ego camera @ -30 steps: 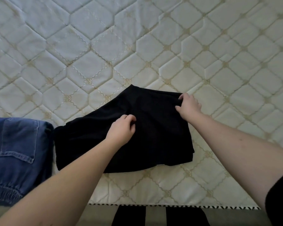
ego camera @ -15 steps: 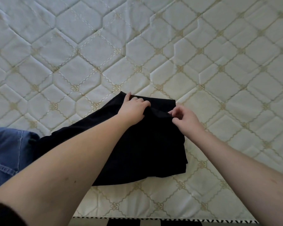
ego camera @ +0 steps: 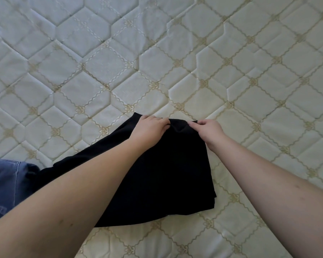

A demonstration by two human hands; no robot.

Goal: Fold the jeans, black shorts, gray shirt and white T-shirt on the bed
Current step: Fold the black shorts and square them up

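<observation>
The black shorts lie spread on the quilted mattress in front of me. My left hand grips their far edge near the left corner, fingers curled into the cloth. My right hand pinches the same far edge just to the right, and the fabric bunches between the two hands. Folded blue jeans lie at the left edge of the view, touching the shorts' left end. The gray shirt and white T-shirt are out of view.
The cream mattress with a gold diamond pattern stretches far beyond the shorts and to the right. My forearms cross the lower part of the view and hide part of the shorts.
My left hand has moved from the shorts' middle up to their far edge. My right hand shifted left along that edge, so both hands now sit close together.
</observation>
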